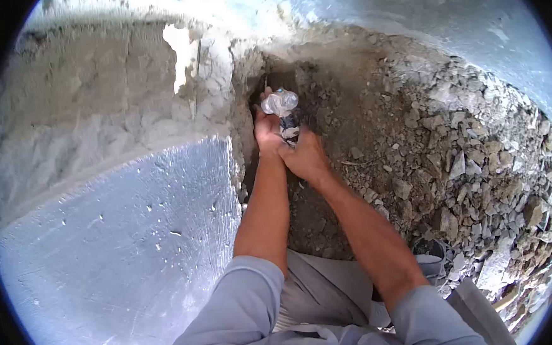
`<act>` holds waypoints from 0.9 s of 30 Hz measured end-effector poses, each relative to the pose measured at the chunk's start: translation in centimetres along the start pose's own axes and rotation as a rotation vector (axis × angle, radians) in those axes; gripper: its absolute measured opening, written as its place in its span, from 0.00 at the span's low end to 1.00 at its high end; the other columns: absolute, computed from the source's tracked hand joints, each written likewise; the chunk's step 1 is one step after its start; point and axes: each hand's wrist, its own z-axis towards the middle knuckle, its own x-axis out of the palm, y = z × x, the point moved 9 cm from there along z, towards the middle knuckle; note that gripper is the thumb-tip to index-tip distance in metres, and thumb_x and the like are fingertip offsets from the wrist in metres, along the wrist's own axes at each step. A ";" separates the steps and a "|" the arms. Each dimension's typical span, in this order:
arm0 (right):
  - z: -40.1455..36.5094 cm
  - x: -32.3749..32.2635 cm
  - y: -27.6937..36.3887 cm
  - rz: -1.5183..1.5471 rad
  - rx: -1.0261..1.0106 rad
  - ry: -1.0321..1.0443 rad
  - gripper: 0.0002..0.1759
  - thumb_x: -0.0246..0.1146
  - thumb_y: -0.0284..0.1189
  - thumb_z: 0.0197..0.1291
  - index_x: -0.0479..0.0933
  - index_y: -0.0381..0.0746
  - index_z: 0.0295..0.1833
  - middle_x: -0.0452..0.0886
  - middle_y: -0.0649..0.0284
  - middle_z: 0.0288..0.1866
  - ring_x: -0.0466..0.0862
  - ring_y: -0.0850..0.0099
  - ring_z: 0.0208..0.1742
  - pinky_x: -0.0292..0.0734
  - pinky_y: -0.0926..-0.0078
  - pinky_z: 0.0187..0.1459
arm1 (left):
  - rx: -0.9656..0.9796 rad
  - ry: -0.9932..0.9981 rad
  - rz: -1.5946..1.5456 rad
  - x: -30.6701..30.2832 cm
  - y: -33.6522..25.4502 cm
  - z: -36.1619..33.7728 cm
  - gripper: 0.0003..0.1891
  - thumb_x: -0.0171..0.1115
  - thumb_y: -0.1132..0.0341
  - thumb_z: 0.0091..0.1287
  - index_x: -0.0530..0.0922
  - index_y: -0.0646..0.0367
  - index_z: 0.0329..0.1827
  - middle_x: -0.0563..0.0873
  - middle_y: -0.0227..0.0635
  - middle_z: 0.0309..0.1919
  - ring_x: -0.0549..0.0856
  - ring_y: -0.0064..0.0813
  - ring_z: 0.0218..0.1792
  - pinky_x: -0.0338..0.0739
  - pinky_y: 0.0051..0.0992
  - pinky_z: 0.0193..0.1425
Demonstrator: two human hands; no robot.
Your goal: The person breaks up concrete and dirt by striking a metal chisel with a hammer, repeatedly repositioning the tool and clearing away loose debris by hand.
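Both hands meet at the middle of the view, over a dark dug pit [324, 125]. Left hand [266, 134] clenched round a clear plastic bottle [280, 101], fingers wrapped on its left side, thumb side up; grip closed, no gap seen. Right hand [305, 158] lies just below and to the right, also curled tight on the bottle's lower part, knuckles toward the camera, touching the left hand. Bottle: the clear, crumpled-looking end sticks out above the left hand; a dark and white banded stretch shows between the two hands; the lower end is hidden inside the right fist, so cannot tell which end is cap and which is base. Long axis runs away from the body, up the picture, leaning slightly to the left at the top; the exposed end points into the far corner of the pit, close against the broken concrete edge [220, 81]. Whether the bottle touches the soil cannot be told. Surroundings: smooth pale concrete slab [116, 245] to the left of the pit, a bank of grey stone rubble [471, 154] to the right, well apart from the hands. Forearms bare, grey sleeves [239, 301] at the bottom of the view
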 end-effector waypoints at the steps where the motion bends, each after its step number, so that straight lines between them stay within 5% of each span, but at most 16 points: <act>1: 1.1 0.7 0.0 -0.117 0.070 0.098 0.19 0.66 0.33 0.52 0.75 0.31 0.45 0.84 0.45 0.36 0.86 0.52 0.40 0.79 0.64 0.41 | 0.013 0.009 0.039 1.1 0.0 0.9 0.16 0.45 0.59 0.76 0.77 0.55 0.56 0.82 0.39 0.56 0.78 0.42 0.61 0.69 0.53 0.68; 2: 0.9 0.8 -0.2 -0.102 0.088 0.138 0.23 0.66 0.37 0.50 0.74 0.30 0.46 0.82 0.38 0.40 0.83 0.41 0.45 0.79 0.59 0.43 | 0.057 0.005 0.062 1.3 -0.8 1.0 0.16 0.44 0.59 0.76 0.77 0.56 0.56 0.82 0.40 0.56 0.79 0.42 0.61 0.69 0.53 0.68; 5: -1.4 -2.3 2.2 -0.062 0.107 0.067 0.21 0.66 0.36 0.52 0.75 0.31 0.46 0.84 0.45 0.37 0.86 0.52 0.42 0.79 0.62 0.42 | 0.020 -0.069 0.108 0.1 0.4 0.7 0.17 0.45 0.56 0.75 0.77 0.52 0.57 0.80 0.33 0.60 0.74 0.41 0.65 0.62 0.53 0.71; 8: -4.1 -6.2 6.6 0.239 -0.357 -0.291 0.20 0.65 0.34 0.53 0.75 0.30 0.46 0.84 0.52 0.34 0.86 0.66 0.38 0.80 0.64 0.40 | 0.019 -0.094 -0.068 1.4 0.5 -1.0 0.14 0.50 0.53 0.73 0.77 0.47 0.52 0.79 0.26 0.63 0.69 0.40 0.70 0.57 0.54 0.73; 11: -3.1 -2.9 0.9 0.176 -0.253 -0.396 0.18 0.63 0.31 0.53 0.75 0.29 0.45 0.83 0.57 0.32 0.83 0.75 0.36 0.80 0.65 0.39 | 0.012 -0.094 -0.069 2.5 0.6 -1.6 0.17 0.45 0.55 0.74 0.75 0.47 0.59 0.79 0.25 0.63 0.71 0.41 0.68 0.58 0.61 0.70; 12: -0.6 0.8 -1.6 -0.038 -0.148 0.006 0.18 0.64 0.31 0.51 0.75 0.29 0.44 0.83 0.52 0.33 0.85 0.69 0.37 0.79 0.63 0.39 | 0.011 -0.008 -0.018 2.6 0.3 -1.2 0.18 0.45 0.53 0.74 0.75 0.48 0.60 0.79 0.26 0.63 0.71 0.42 0.69 0.60 0.61 0.69; 15: 1.2 1.2 -1.8 -0.180 0.019 0.037 0.18 0.64 0.32 0.49 0.74 0.29 0.42 0.83 0.48 0.32 0.87 0.63 0.37 0.78 0.62 0.38 | 0.012 0.113 0.018 1.1 0.0 1.2 0.21 0.44 0.51 0.75 0.73 0.51 0.63 0.76 0.31 0.66 0.69 0.44 0.69 0.63 0.57 0.70; 16: 0.8 0.8 -1.2 -0.088 0.126 0.153 0.24 0.65 0.35 0.50 0.74 0.27 0.46 0.81 0.36 0.40 0.83 0.43 0.46 0.79 0.56 0.45 | 0.008 0.089 -0.003 0.8 -0.3 0.9 0.20 0.45 0.53 0.75 0.73 0.52 0.63 0.75 0.32 0.67 0.69 0.43 0.70 0.59 0.54 0.73; 19: -1.7 -2.7 2.2 0.068 0.005 -0.036 0.18 0.66 0.32 0.50 0.74 0.29 0.41 0.83 0.44 0.33 0.87 0.59 0.38 0.78 0.63 0.38 | 0.027 -0.057 0.100 -0.9 -0.6 -0.3 0.18 0.45 0.53 0.75 0.74 0.50 0.59 0.75 0.29 0.67 0.68 0.42 0.71 0.56 0.52 0.74; 22: -3.4 -5.0 4.1 0.484 -0.225 -0.313 0.17 0.66 0.32 0.51 0.74 0.30 0.41 0.82 0.45 0.32 0.87 0.60 0.38 0.78 0.64 0.38 | 0.030 -0.160 -0.053 1.9 0.5 -2.1 0.17 0.45 0.52 0.75 0.75 0.47 0.57 0.76 0.26 0.66 0.69 0.42 0.70 0.57 0.53 0.73; 25: -1.3 -2.5 2.0 0.226 -0.287 -0.235 0.17 0.65 0.32 0.50 0.74 0.29 0.41 0.82 0.43 0.32 0.86 0.54 0.38 0.79 0.61 0.38 | 0.010 -0.114 0.017 0.7 0.3 -1.1 0.19 0.43 0.51 0.76 0.75 0.48 0.59 0.76 0.27 0.66 0.69 0.43 0.70 0.58 0.54 0.73; 26: 0.6 1.4 -1.8 -0.198 0.067 0.146 0.18 0.64 0.32 0.49 0.75 0.29 0.41 0.82 0.41 0.35 0.85 0.45 0.40 0.79 0.57 0.41 | 0.023 -0.074 0.002 0.2 0.2 -0.6 0.17 0.44 0.53 0.75 0.77 0.47 0.57 0.78 0.29 0.64 0.70 0.44 0.69 0.56 0.56 0.73; 27: 0.7 1.0 -1.9 -0.178 0.091 0.151 0.19 0.64 0.32 0.50 0.75 0.28 0.43 0.82 0.40 0.37 0.83 0.43 0.42 0.78 0.55 0.43 | 0.036 -0.035 -0.008 -0.3 -0.1 -0.2 0.17 0.45 0.55 0.75 0.80 0.47 0.54 0.80 0.30 0.63 0.71 0.45 0.68 0.54 0.58 0.73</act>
